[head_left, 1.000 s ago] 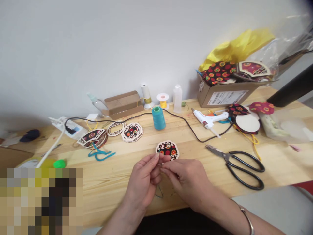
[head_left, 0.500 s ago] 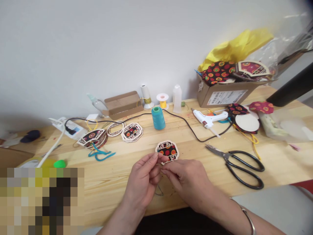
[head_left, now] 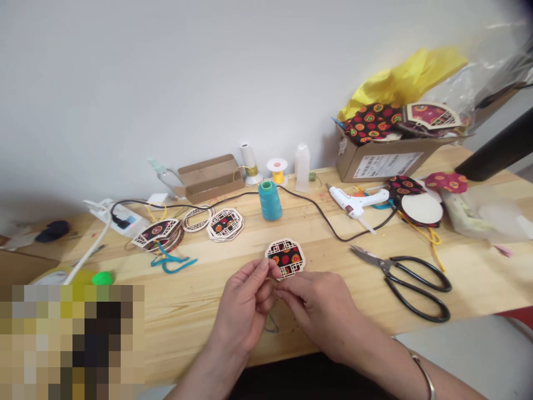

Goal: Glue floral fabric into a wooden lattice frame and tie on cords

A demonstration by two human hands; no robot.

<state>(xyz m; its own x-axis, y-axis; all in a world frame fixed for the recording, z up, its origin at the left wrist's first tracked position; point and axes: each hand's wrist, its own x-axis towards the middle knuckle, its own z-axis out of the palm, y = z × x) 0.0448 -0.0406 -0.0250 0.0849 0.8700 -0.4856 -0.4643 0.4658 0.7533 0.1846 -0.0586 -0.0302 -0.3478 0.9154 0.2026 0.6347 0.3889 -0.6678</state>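
Note:
Close together over the front of the table, my left hand [head_left: 245, 300] and my right hand [head_left: 318, 303] both pinch with thumb and forefinger. A thin blue-grey thread [head_left: 272, 325] shows as a loop just below them and runs up between the fingers; its ends are hidden. Right behind my fingertips lies an eight-lobed wooden lattice piece [head_left: 286, 256] backed with dark flowered fabric. I cannot tell whether the thread is joined to it. Farther back stands a cone of teal thread [head_left: 270, 201]. Black-handled scissors [head_left: 393, 272] lie beside my right hand, blades pointing left.
Stacked lattice pieces [head_left: 225, 224] and fan-shaped pieces [head_left: 156, 234] lie at left, near a power strip [head_left: 125, 218]. A white glue gun [head_left: 356, 201] with a black cord sits at right. Behind it is a cardboard box [head_left: 383, 158] of fabric pieces. Yellow thread [head_left: 277, 172] stands by the wall.
Both hands keep nearly the same pinched pose, and the objects on the table stay put. The view has shifted very slightly.

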